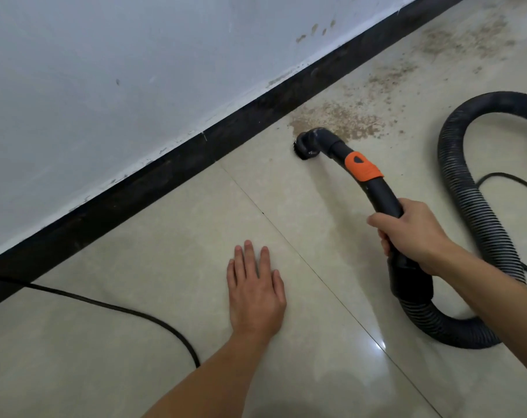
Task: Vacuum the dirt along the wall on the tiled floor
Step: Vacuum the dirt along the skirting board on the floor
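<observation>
Dirt [337, 119], brown and gritty, lies scattered on the beige tiled floor [165, 236] beside the black skirting [165, 173] under the white wall [105, 86]. A round black brush nozzle [306, 146] sits at the patch's near edge, on a curved tube [383, 197] with an orange collar [363, 167]. The right hand [407, 233] grips the tube, fingers clenched round it; the ribbed hose [467, 191] loops behind. The left hand [254, 291] lies flat on the tiles, fingers straight and released, near a black cable [120, 309]

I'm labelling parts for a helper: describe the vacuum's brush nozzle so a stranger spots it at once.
Follow the black skirting board along the wall to the brown dirt patch. At its near edge sits the brush nozzle, the bristled tip beyond the orange collar on the wand.
</observation>
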Available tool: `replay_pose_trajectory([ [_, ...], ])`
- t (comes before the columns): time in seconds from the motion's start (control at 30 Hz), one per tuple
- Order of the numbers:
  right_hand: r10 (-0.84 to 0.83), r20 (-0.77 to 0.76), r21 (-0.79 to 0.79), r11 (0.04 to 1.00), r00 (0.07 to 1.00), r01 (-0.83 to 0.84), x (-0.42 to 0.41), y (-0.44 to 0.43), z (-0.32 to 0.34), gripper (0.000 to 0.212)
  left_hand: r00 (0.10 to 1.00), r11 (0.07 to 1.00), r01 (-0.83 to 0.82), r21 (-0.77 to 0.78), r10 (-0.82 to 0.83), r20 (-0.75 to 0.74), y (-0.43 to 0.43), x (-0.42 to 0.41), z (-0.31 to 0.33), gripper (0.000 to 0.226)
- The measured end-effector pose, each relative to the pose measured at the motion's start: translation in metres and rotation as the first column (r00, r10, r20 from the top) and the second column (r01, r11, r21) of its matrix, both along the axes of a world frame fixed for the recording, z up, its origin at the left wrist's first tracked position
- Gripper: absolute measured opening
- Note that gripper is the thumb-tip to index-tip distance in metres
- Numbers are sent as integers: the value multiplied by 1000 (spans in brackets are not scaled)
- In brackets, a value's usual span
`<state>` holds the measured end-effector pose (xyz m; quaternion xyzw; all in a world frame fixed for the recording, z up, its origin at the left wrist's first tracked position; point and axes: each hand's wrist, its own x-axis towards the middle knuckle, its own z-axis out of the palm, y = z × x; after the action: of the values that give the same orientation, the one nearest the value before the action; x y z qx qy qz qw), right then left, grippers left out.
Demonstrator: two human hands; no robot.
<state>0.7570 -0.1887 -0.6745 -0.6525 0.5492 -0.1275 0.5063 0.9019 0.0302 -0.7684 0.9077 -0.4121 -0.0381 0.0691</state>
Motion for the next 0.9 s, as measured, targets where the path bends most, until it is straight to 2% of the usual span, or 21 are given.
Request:
replay_pose_trajectory([
  [0.13,-82,34,13,997,996,81,21,-21,0,13,1000,1000,0,2,0,1,-1,0,-2,54],
  [0.27,-104,95,119,989,990,92,48,-39,5,13,1000,1000,3,0,-3,-16,0,-1,-3,54],
  [0.5,-96,127,192,979,987,70,86,-57,12,14,1000,1000,18,8,-18,-9,0,0,-4,54],
  [0.63,-8,84,205,979,996,-10,77,-56,22,10,1000,1000,18,1,-18,-14,0,1,-3,54],
  [0.77,-13,9,96,995,1000,12,56,-46,29,9,1000,1000,14,-1,-14,-14,0,2,-3,54],
  [0.9,146,-78,52,988,986,-142,38,-24,33,12,1000,1000,11,-9,-11,-18,0,2,-3,54],
])
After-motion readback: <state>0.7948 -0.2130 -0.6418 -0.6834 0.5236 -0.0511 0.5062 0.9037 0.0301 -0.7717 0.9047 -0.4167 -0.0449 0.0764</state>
